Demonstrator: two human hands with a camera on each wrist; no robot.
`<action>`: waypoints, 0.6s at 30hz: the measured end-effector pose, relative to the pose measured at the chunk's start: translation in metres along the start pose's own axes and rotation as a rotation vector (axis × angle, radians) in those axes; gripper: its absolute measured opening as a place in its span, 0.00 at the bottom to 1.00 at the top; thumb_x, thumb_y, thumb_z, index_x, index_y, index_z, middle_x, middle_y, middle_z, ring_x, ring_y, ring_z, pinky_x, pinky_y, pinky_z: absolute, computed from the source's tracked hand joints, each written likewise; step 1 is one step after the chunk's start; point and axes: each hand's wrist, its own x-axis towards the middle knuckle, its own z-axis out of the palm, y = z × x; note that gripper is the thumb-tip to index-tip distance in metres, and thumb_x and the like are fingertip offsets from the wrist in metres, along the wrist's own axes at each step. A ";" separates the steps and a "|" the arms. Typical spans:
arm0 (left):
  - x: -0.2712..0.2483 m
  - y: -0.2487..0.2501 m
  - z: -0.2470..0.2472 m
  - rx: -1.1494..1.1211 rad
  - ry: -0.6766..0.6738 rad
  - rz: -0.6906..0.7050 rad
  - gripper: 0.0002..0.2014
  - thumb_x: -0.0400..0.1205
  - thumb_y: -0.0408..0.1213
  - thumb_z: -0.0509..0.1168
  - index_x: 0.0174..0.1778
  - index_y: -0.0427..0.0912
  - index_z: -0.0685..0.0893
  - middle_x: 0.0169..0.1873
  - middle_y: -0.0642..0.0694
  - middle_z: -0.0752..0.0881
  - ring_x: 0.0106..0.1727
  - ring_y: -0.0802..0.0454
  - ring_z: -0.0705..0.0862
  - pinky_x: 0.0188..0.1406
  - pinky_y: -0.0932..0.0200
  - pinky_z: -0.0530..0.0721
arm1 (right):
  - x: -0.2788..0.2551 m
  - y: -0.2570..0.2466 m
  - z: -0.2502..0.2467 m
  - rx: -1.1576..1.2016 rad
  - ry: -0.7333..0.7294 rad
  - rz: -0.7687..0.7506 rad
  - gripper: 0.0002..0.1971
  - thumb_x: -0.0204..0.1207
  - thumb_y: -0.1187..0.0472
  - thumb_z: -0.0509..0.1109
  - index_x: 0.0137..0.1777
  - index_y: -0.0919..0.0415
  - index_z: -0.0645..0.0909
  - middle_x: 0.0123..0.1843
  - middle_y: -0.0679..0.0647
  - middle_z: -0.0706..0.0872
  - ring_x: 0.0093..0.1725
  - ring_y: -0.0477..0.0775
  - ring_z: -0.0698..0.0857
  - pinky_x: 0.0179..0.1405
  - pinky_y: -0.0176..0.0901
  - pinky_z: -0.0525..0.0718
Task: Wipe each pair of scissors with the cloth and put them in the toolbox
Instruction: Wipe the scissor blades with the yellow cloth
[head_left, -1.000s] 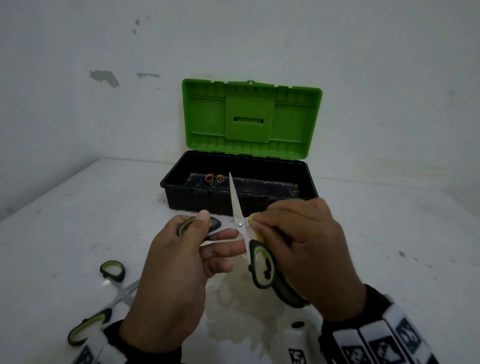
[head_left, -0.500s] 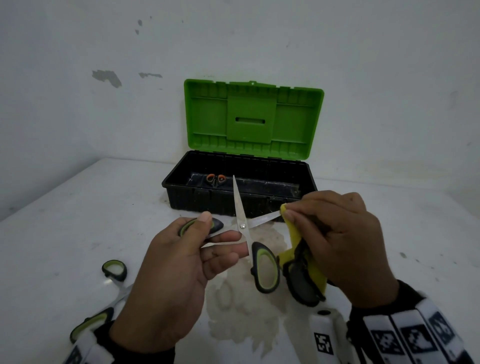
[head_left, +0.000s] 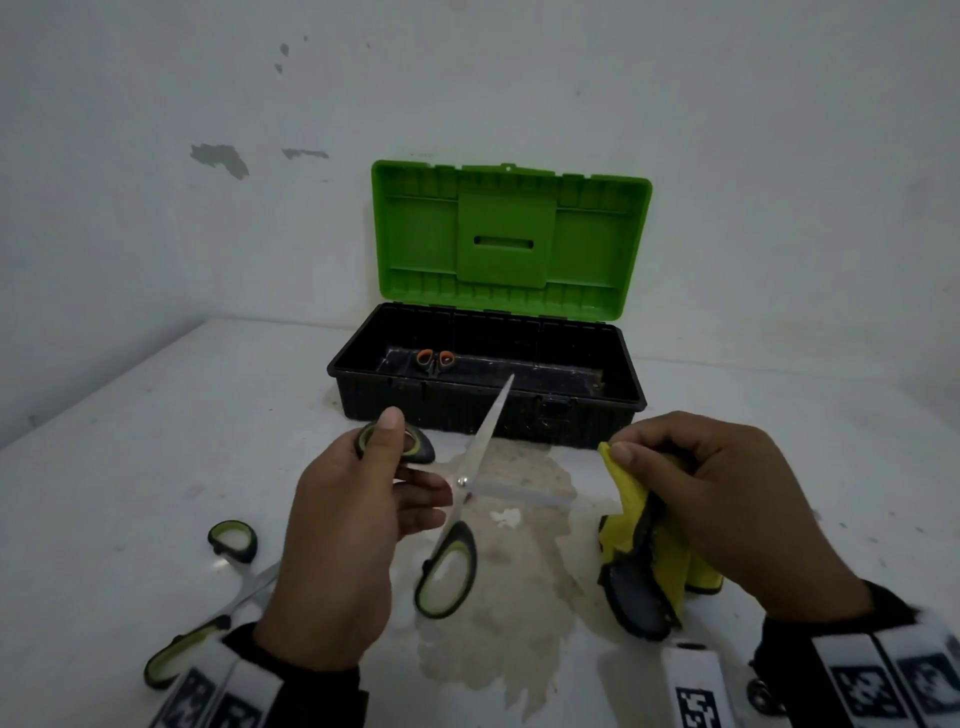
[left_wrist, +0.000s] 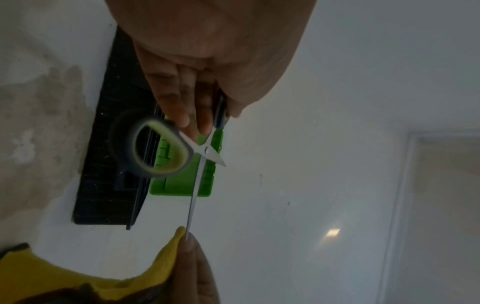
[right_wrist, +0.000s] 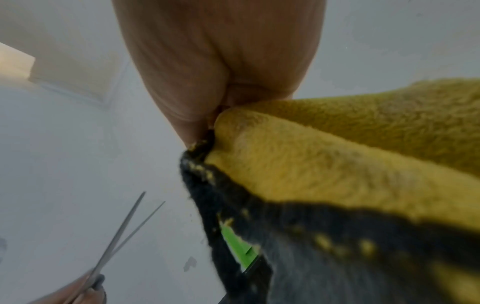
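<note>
Holding a pair of green-and-black scissors (head_left: 470, 480) spread open above a stained white table (head_left: 156, 441), the person's left hand (head_left: 353, 525) curls its thumb and fingers around one handle loop while the other loop hangs free. The right hand (head_left: 727, 509) pinches a bunched yellow cloth with a dark border (head_left: 639, 545) between thumb and fingertips, just off the end of the sideways blade; in the left-wrist view the cloth and thumb sit right at that blade's tip, though whether they touch it cannot be told for certain.

The other blade points up toward the toolbox (head_left: 519, 415), a black tub with its green lid (head_left: 511, 234) standing open against the wall. Inside lies one small pair of orange-handled scissors (head_left: 435, 359), so at least one pair appears to be stowed already.

A second green-handled pair (head_left: 228, 587) lies open on the table by the left wrist, well apart from the box and seemingly not yet dealt with.

By this reading the job stands roughly in the middle: one pair in, one pair under the cloth with its wipe seemingly near its end, and one pair left to wipe and stow. Whether more scissors lie outside the frame cannot be told.
</note>
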 end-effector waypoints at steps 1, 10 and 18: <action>-0.001 -0.002 0.002 0.036 0.013 0.026 0.17 0.87 0.48 0.60 0.40 0.39 0.82 0.23 0.44 0.84 0.23 0.52 0.85 0.20 0.62 0.82 | 0.000 -0.001 0.000 0.011 -0.019 0.010 0.05 0.73 0.58 0.77 0.41 0.45 0.90 0.40 0.33 0.89 0.43 0.34 0.86 0.39 0.20 0.77; -0.007 -0.008 0.021 0.288 -0.139 0.040 0.21 0.88 0.51 0.56 0.43 0.34 0.77 0.20 0.40 0.77 0.17 0.46 0.82 0.21 0.53 0.85 | -0.003 -0.029 0.017 -0.026 -0.052 -0.246 0.03 0.76 0.51 0.74 0.45 0.45 0.89 0.44 0.34 0.88 0.49 0.35 0.85 0.47 0.27 0.79; -0.007 -0.002 0.016 0.263 -0.311 0.003 0.18 0.84 0.44 0.65 0.46 0.28 0.81 0.22 0.46 0.85 0.27 0.40 0.89 0.21 0.64 0.79 | -0.009 -0.032 0.036 -0.214 -0.075 -0.403 0.13 0.79 0.46 0.64 0.49 0.47 0.89 0.45 0.40 0.88 0.45 0.35 0.77 0.44 0.36 0.76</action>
